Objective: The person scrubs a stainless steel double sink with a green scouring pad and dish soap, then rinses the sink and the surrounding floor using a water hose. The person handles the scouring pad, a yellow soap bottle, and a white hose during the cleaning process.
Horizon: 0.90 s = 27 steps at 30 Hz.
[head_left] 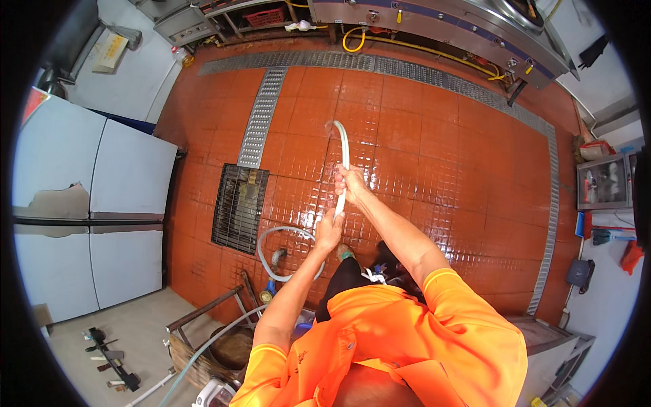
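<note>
A whitish flexible hose (344, 141) runs through both of my hands. My right hand (350, 182) is wrapped round it nearer the free end, which bends over to the left above the floor. Lower on the hose, my left hand (329, 229) is closed round it too. Behind the left hand the hose drops into a loose loop (261, 252) beside my left forearm. Red-brown floor tiles (420, 156) shine wet under and around the hose. I cannot make out clearly whether water leaves the tip.
Left of the hose, a dark metal drain grate (239, 207) joins a perforated channel cover (263, 115). White cabinets (129, 173) stand at the left. Steel cooking equipment (441, 34) with yellow gas hoses lines the far side. A pipe fitting (269, 290) and a metal frame (203, 319) are by my left side.
</note>
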{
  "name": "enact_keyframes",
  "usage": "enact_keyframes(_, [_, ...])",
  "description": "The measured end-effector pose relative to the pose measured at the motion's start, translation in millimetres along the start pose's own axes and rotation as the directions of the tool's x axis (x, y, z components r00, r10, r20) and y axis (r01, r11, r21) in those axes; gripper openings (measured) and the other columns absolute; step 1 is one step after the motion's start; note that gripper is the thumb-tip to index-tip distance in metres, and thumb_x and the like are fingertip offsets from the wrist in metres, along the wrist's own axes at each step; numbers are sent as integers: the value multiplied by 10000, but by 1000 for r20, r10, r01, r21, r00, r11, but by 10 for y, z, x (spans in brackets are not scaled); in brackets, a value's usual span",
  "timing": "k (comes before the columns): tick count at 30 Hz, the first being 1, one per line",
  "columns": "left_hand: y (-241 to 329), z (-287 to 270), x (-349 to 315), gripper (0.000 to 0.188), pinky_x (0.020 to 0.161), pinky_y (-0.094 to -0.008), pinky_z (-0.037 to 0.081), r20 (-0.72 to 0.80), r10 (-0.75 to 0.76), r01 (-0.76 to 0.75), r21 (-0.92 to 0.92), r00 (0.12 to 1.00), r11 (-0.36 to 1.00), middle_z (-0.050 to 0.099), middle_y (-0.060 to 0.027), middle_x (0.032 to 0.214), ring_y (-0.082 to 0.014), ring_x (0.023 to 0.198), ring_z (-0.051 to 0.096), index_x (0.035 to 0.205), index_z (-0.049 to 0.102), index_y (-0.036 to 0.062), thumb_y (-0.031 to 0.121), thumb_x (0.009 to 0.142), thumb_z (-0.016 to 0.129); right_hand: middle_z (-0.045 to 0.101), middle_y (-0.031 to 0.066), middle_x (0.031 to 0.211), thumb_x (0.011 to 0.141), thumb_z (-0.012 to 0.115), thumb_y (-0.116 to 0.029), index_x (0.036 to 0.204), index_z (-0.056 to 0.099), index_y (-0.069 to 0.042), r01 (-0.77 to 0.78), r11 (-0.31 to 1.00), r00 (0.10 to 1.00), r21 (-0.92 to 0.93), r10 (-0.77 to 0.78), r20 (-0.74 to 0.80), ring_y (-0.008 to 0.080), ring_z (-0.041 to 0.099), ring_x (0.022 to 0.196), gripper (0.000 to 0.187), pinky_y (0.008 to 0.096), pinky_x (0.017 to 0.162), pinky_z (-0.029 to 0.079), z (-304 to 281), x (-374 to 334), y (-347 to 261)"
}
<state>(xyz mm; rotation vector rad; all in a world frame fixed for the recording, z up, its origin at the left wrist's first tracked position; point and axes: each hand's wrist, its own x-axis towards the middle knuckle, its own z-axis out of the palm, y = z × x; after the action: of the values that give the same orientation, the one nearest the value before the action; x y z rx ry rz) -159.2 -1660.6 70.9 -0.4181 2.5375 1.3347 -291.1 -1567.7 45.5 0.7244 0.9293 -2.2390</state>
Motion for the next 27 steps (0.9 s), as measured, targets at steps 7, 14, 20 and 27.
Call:
enact_keyframes(7, [553, 787, 151, 349, 683, -432, 461, -35, 83, -82, 21, 996, 996, 632, -194, 794, -347, 733, 618, 1075, 597, 60, 346, 890, 521, 413, 15, 570, 918, 450, -139, 776, 439, -125, 0, 991, 1000, 137, -3, 23, 88, 343, 390, 143, 250, 317, 264, -622, -223, -823])
enact_keyframes(14, [1667, 1362, 91, 325, 625, -421, 461, 108, 210, -228, 199, 972, 953, 607, -221, 722, -348, 667, 614, 1093, 585, 36, 289, 899, 522, 446, 34, 589, 927, 491, -181, 871, 422, -121, 76, 959, 997, 274, -81, 6, 114, 384, 402, 108, 293, 342, 332, -1450, -689, -1708])
enact_keyframes(20, [2405, 1913, 166, 311, 598, -399, 455, 415, 371, -483, 207, 831, 851, 584, -217, 695, -309, 644, 604, 1093, 576, 8, 251, 910, 510, 484, 72, 653, 930, 502, -269, 915, 401, -117, 295, 749, 954, 593, -196, -226, 167, 447, 434, 183, 349, 372, 386, -2658, -1086, -2533])
enact_keyframes(27, [2876, 2834, 108, 265, 563, -384, 458, 747, 562, -806, -60, 355, 589, 575, -199, 685, -265, 593, 590, 1091, 583, 8, 192, 915, 508, 498, 102, 635, 954, 442, -259, 843, 409, -41, 763, 222, 640, 607, -386, -664, 190, 461, 457, 247, 363, 384, 383, -4914, -2329, -3164])
